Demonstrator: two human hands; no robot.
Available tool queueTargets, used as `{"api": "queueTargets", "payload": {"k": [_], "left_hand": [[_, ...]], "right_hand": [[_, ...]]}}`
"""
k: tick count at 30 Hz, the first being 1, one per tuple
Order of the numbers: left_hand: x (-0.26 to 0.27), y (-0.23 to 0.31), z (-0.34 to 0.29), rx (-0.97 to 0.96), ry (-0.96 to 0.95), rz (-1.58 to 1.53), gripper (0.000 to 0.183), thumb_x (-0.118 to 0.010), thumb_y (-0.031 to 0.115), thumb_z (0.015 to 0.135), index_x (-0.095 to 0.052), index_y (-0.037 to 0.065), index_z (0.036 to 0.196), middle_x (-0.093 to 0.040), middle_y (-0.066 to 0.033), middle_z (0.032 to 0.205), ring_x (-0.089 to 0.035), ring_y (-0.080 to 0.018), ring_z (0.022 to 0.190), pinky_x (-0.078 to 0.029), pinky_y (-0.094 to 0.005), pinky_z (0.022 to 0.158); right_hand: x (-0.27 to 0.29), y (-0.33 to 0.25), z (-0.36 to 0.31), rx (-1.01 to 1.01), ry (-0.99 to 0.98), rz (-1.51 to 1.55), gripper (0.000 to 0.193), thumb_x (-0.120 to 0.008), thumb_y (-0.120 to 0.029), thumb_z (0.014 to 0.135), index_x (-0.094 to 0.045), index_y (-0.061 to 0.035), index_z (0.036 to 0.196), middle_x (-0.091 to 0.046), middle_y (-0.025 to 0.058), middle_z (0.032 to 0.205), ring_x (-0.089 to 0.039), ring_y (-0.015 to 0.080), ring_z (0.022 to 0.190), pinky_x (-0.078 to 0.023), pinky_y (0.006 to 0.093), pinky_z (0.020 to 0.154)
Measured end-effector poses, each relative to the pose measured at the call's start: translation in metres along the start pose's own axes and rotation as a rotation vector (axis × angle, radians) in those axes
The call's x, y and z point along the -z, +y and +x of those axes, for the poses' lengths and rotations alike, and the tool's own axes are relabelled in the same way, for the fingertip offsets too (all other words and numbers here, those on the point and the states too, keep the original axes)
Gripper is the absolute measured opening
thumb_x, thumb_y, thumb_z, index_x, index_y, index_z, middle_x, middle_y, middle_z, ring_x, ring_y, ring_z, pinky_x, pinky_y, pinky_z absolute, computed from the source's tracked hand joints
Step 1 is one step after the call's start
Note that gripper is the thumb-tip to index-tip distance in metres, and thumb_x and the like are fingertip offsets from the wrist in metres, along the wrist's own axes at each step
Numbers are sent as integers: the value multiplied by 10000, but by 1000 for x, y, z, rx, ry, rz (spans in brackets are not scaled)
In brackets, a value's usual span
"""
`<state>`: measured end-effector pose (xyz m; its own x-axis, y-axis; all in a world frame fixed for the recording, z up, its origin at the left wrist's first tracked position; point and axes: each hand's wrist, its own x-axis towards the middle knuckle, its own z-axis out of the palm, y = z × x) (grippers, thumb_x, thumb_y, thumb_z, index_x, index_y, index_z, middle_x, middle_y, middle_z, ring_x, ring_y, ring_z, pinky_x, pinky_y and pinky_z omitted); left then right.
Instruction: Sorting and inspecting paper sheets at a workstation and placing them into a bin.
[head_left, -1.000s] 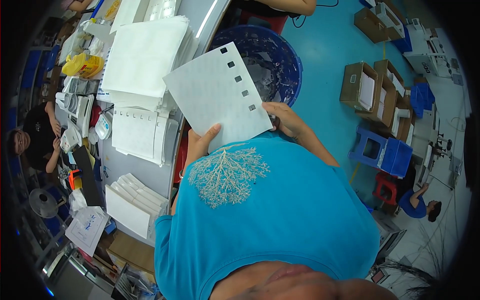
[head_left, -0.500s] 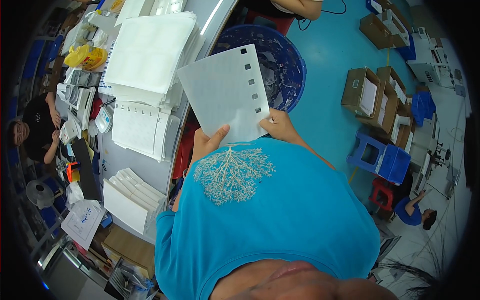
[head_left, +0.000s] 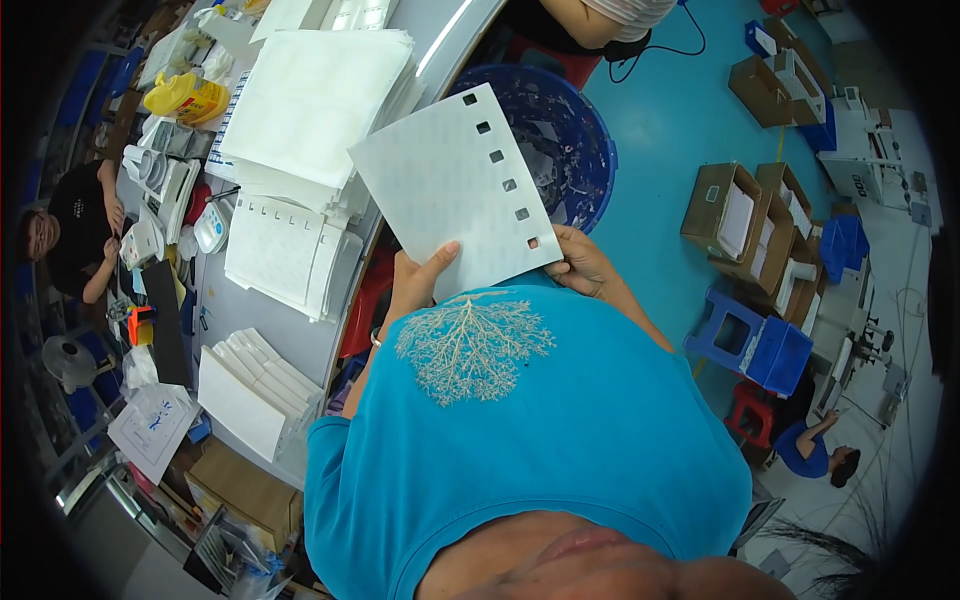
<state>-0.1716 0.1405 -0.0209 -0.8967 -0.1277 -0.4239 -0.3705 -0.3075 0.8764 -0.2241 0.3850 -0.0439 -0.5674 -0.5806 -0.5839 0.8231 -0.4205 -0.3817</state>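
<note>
A white sheet (head_left: 450,180) with several square holes along its right edge is held up in front of my chest, tilted. My left hand (head_left: 422,278) grips its lower left edge, thumb on top and the other fingers hidden behind. At the lower right corner, my right hand (head_left: 585,264) has its bent fingers against the sheet's edge; skin colour shows through the lowest hole. Left of the sheet, a tall stack of white sheets (head_left: 310,100) lies on the grey table (head_left: 240,290). Nearer me is a smaller pile of similar holed sheets (head_left: 280,255).
A blue round bin (head_left: 600,150) with scraps inside stands beyond the sheet. White folded stacks (head_left: 245,400) lie at the table's near end. A yellow bottle (head_left: 187,98) stands farther left. Cardboard boxes (head_left: 715,205) and a blue stool (head_left: 722,325) are on the right. Other people sit around.
The sheet has turned slightly clockwise, its holed edge now slanting more. My right hand has shifted a little right, from the sheet's lower edge to its corner. The view has shifted slightly.
</note>
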Motion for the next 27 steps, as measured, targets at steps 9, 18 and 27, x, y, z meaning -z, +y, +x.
{"api": "queueTargets", "payload": {"k": [9, 18, 27], "left_hand": [[-9, 6, -32, -288, -8, 286, 307, -659, 214, 880, -619, -34, 1057, -681, -149, 924, -637, -201, 846, -482, -341, 746], [59, 7, -79, -283, 777, -95, 594, -699, 121, 767, -444, -44, 1278, -560, -139, 1185, -547, -220, 1072, -431, -333, 925], [153, 50, -106, -464, 973, -49, 637, -705, 134, 775, -394, -67, 1294, -557, -149, 1163, -578, -234, 1023, -470, -326, 889]], "right_hand": [[10, -12, 20, -95, 146, -736, 155, -630, -165, 855, -701, -58, 943, -576, -35, 698, -409, 32, 500, -319, 197, 453], [97, -27, 138, 757, 301, -1802, 158, -601, -134, 840, -672, -31, 937, -647, 151, 1034, -635, 294, 943, -501, 342, 786], [106, -20, 161, 753, 256, -1562, 265, -451, 88, 760, -667, -31, 858, -656, 134, 1037, -625, 288, 998, -468, 319, 869]]}}
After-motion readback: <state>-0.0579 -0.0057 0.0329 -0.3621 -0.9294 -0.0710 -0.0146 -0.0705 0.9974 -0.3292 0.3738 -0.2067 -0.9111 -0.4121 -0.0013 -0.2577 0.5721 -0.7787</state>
